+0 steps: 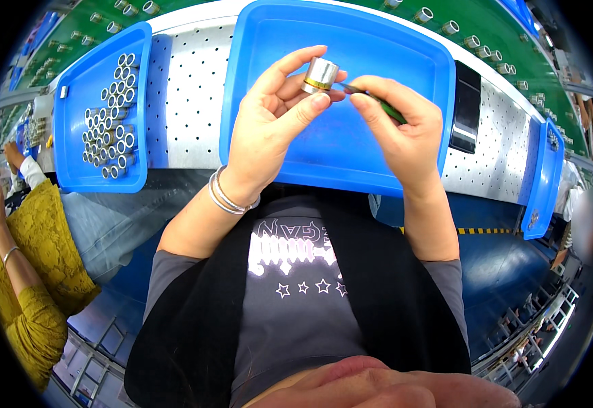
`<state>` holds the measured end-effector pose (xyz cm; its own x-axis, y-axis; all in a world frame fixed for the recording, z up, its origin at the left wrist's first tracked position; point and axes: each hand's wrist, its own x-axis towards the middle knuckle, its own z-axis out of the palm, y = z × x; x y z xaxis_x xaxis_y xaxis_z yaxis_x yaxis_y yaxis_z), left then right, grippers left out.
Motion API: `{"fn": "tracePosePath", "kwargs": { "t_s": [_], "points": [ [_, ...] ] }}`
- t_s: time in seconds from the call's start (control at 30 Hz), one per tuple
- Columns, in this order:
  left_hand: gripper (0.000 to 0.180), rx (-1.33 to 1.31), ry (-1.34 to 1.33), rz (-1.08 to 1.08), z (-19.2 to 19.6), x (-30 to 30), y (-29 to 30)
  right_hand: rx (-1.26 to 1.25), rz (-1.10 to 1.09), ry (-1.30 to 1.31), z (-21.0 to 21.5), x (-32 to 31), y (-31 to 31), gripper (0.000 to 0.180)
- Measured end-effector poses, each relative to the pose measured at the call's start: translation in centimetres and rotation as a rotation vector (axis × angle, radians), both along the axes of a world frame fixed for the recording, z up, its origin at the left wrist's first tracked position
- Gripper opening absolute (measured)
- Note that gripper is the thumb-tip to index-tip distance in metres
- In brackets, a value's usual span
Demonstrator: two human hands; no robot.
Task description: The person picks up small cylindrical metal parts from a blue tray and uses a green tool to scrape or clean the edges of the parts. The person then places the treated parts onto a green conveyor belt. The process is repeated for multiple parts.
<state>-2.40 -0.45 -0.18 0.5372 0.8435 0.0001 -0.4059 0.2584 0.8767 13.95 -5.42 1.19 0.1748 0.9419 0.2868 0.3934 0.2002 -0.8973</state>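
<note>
Between the thumb and fingers of my left hand (273, 112) is a short silver metal cylinder (322, 73) with a yellowish band near its lower end. My right hand (402, 119) pinches a slim tool with a green handle (390, 111). Its dark, narrow tip points left, close to the cylinder's banded end; whether the two touch I cannot tell. Both hands are raised over a large blue tray (279, 24).
To the left, a smaller blue tray (72, 146) holds several metal cylinders (109, 129). A black flat device (467, 105) lies right of the large tray on the perforated metal table (194, 102). Cylinders stand along the green belt (500, 24) behind. A co-worker in a yellow top (45, 245) sits at left.
</note>
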Motion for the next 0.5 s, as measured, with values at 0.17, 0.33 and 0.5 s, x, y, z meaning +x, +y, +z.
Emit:
{"fn": "tracePosePath", "kwargs": {
  "t_s": [0.17, 0.33, 0.5],
  "points": [
    [0.049, 0.022, 0.066, -0.100, -0.5, -0.1, 0.4, -0.103, 0.086, 0.147, 0.6, 0.7, 0.6, 0.016],
    [0.052, 0.055, 0.119, -0.107, -0.3, -0.3, 0.7, -0.159, 0.236, 0.164, 0.9, 2.9, 4.0, 0.012],
    [0.042, 0.151, 0.342, -0.096, 0.0, -1.5, 2.4, -0.067, -0.162, -0.454, -1.2, 9.2, 11.4, 0.021]
  ]
}}
